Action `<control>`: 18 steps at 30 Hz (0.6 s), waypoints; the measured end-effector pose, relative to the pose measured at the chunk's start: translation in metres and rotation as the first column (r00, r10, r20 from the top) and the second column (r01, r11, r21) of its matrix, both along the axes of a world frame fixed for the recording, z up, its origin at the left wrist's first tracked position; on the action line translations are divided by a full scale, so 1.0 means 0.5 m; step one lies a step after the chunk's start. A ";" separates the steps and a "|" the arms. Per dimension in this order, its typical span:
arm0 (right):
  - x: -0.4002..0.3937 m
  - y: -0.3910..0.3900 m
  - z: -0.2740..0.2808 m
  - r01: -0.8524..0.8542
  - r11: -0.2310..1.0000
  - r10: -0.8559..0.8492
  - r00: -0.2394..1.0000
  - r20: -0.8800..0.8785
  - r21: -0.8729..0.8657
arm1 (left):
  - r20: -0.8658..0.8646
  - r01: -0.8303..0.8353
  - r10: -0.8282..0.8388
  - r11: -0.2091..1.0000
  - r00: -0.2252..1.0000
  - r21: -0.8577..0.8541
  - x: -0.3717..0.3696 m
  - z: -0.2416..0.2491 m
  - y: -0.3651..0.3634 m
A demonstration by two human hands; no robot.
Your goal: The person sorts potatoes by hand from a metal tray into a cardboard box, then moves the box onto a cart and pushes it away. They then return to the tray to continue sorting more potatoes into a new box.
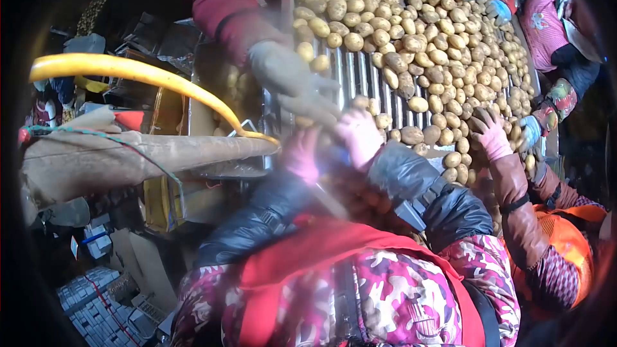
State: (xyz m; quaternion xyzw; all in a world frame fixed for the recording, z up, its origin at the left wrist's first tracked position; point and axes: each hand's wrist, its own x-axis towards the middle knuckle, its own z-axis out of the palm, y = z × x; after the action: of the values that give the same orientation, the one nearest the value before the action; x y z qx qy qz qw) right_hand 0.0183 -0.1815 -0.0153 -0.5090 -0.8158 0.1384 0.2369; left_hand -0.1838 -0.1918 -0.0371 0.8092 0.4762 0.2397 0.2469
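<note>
My left hand (302, 155), in a pink glove, is at the near left edge of the sorting bed, smeared by motion. My right hand (358, 133), also gloved in pink, is just to its right, beside a few potatoes (384, 120). Both forearms wear dark shiny sleeves. Between my hands is a blurred bluish patch that I cannot make out. The fingers of both hands are too blurred to show a grip. A co-worker's grey-gloved hand (289, 83) reaches in from the upper left, close above my hands.
Many potatoes (453, 51) cover the slatted metal bed (350, 77). Co-workers' gloved hands (491, 135) work along its right side, and another (498, 11) is farther up. A thick pole (148, 154) and a yellow curved tube (160, 78) extend from the left. Cardboard (144, 263) lies lower left.
</note>
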 end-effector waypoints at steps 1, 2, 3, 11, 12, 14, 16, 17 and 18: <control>0.003 -0.003 0.004 -0.104 0.992 0.111 0.988 -0.105 0.069 | -0.027 0.065 -0.066 0.996 0.997 -0.063 -0.002 0.015 0.003; 0.009 0.014 0.008 -0.110 0.992 0.108 0.994 -0.033 -0.058 | -0.076 0.079 -0.081 0.996 0.994 -0.032 -0.002 0.002 0.006; 0.030 0.039 0.017 -0.086 0.991 0.080 0.995 -0.058 -0.101 | -0.126 0.088 -0.088 0.996 0.988 -0.002 -0.004 -0.024 0.007; 0.282 0.335 0.072 0.509 0.817 -0.571 0.778 0.263 0.271 | -0.071 0.056 -0.051 0.995 0.996 0.081 0.012 -0.001 0.006; 0.319 0.362 0.052 0.582 0.789 -0.610 0.707 0.358 0.197 | -0.080 0.046 -0.039 0.996 0.996 0.082 0.014 0.001 0.002; 0.388 0.371 -0.043 0.629 0.759 -0.552 0.758 0.347 -0.168 | -0.081 0.066 -0.057 0.990 0.995 0.124 0.012 0.002 0.011; 0.339 0.302 -0.027 0.642 0.765 -0.584 0.728 0.359 -0.058 | -0.099 0.070 -0.059 0.990 0.993 0.119 0.010 -0.017 0.007; 0.319 0.266 -0.007 0.629 0.776 -0.566 0.726 0.392 -0.045 | -0.106 0.064 -0.052 0.992 0.993 0.107 0.010 -0.019 0.003; 0.362 0.236 -0.060 0.492 0.869 -0.463 0.782 0.416 0.042 | -0.111 0.063 -0.052 0.993 0.992 0.099 0.011 -0.018 0.003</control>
State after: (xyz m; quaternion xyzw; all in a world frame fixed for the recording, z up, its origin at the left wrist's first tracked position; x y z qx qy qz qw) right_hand 0.1995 -0.0637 -0.0451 -0.7242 -0.6861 -0.0088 0.0684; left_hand -0.1784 -0.1903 -0.0460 0.8460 0.4524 0.2123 0.1860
